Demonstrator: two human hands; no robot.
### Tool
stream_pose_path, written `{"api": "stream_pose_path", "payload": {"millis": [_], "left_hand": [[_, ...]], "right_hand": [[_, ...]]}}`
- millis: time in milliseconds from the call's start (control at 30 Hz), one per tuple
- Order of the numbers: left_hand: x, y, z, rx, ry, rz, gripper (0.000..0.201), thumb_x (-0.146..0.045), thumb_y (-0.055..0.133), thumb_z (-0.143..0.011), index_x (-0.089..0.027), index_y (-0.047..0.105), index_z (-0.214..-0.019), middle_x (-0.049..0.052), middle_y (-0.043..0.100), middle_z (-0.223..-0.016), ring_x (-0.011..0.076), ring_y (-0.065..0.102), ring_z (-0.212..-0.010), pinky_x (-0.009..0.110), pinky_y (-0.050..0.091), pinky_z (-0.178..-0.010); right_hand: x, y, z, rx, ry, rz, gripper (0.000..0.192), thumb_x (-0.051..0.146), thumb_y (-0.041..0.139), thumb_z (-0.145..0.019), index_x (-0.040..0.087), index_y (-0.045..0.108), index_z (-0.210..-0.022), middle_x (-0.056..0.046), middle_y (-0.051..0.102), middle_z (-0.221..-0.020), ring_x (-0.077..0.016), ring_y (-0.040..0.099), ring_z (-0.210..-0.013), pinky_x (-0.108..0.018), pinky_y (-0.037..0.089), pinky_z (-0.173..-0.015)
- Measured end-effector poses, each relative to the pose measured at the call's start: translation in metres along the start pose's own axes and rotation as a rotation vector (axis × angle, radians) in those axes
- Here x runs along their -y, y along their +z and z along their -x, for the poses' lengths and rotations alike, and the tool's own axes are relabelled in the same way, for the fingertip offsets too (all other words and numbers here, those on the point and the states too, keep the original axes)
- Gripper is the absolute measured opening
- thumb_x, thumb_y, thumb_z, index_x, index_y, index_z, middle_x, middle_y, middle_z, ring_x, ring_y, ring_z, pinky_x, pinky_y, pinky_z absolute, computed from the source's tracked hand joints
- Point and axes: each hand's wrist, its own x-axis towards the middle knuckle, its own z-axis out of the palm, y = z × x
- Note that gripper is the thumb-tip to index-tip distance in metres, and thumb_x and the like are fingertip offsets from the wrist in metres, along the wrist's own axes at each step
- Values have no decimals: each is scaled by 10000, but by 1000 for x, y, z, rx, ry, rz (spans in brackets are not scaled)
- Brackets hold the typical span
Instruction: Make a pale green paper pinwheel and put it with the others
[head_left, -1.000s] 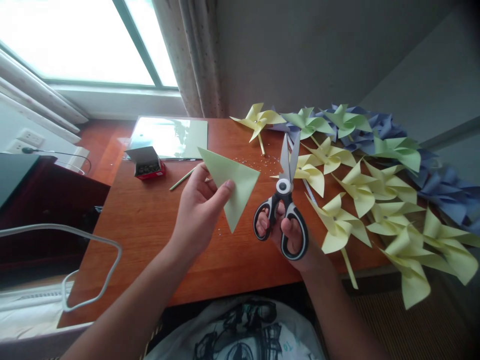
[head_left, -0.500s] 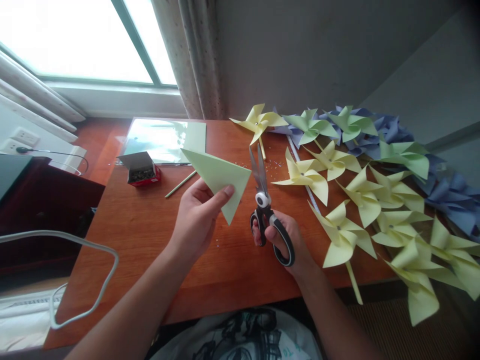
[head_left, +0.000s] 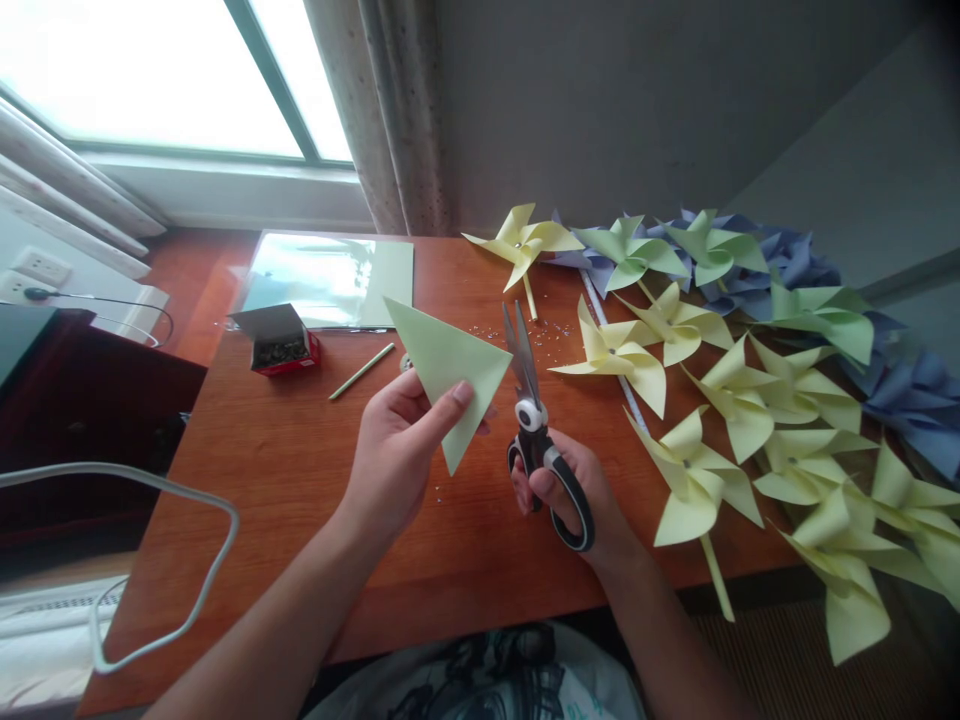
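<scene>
Between thumb and fingers, my left hand (head_left: pixel 409 430) pinches a light green paper triangle (head_left: pixel 450 365), which looks folded, above the table. My right hand (head_left: pixel 574 490) has its fingers through the handles of black-and-white scissors (head_left: pixel 530 415). The scissor blades point up and away from me, slightly parted. They are close to the right corner of the paper; whether they touch it I cannot tell. Beyond my left hand lies a thin green paper stick (head_left: pixel 362 371), and a small round thing (head_left: pixel 406 362) shows partly behind the hand.
Yellow pinwheels (head_left: pixel 694 475), green ones (head_left: pixel 630 252) and blue ones (head_left: pixel 919 405) crowd the right side. A ruler (head_left: pixel 630 398) lies under some. At the back left are a red box (head_left: pixel 289 352) of small dark pieces and a clear sleeve (head_left: pixel 315 275). A white cable (head_left: pixel 217 560) loops at left.
The paper triangle has turned slightly, its lower tip now further down and left. The scissors are slightly lower and to the right in view. Both hands keep their grip.
</scene>
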Motion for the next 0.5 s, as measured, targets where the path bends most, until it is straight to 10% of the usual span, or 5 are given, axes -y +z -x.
{"api": "stream_pose_path", "payload": {"millis": [500], "left_hand": [[-1,0,0,0,-6,-18,167,-309,792,-811,-170,739,-887,40,740,-747,168,677,-642,265,555,-615]], "right_hand": [[-3,0,0,-11,-8,-12,486,635,765,-751,195,565,-804,19,551,-624,-121,508,-520,-247,373,-492]]}}
